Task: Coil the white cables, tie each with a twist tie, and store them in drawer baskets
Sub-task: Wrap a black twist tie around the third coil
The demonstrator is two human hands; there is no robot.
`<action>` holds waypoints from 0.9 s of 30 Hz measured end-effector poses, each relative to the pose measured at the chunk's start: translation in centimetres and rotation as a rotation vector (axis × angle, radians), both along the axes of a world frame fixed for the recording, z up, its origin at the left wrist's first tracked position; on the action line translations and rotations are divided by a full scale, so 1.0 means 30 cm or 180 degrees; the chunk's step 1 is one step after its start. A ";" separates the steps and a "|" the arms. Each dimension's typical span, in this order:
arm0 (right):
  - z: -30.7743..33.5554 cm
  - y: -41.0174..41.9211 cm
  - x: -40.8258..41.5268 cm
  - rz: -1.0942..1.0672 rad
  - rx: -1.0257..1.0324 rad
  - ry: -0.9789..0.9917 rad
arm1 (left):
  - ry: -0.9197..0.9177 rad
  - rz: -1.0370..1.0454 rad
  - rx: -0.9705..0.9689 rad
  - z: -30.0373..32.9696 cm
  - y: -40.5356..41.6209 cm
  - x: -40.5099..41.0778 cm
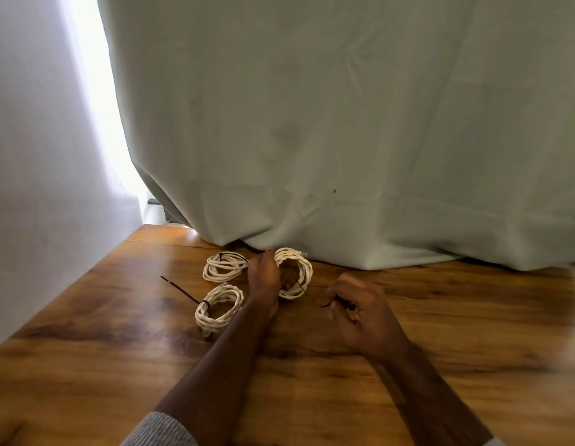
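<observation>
While two tied coils (224, 267) lie on the bench (440, 333) just left of it, the third coil (295, 273) stands gripped in the left hand (263, 278); the right hand (360, 313) pinches a dark twist tie (312, 296) threaded through. Tying step, I'd say: next, cinch it snug.

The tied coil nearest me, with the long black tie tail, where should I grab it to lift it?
Pinch the nearest tied coil across its bundled loops at the right rim, coming from above. It lies flat, and the black tie cinches the left side, its tail sticking out left.
</observation>
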State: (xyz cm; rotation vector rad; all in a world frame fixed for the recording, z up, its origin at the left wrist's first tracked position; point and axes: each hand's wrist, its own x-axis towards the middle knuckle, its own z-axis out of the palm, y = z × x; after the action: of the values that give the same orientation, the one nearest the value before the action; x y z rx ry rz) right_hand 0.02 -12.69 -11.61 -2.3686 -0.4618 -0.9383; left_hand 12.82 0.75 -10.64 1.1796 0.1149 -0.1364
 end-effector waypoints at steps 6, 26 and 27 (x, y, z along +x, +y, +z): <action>-0.019 0.007 0.025 -0.0436 -0.0578 0.0082 | 0.0103 -0.0133 0.0025 -0.008 -0.021 -0.035; -0.010 0.046 0.015 -0.0895 0.0284 -0.0156 | -0.0976 -0.1486 0.0677 -0.026 -0.028 -0.158; -0.006 0.053 0.014 -0.0870 0.0632 -0.0121 | -0.1010 -0.1523 0.0682 -0.026 -0.027 -0.160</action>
State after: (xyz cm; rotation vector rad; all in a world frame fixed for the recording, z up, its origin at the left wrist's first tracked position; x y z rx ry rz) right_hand 0.43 -11.11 -11.80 -2.2697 -0.0535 -1.0971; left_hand 8.03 -0.06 -11.42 1.4118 -0.4451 -0.3612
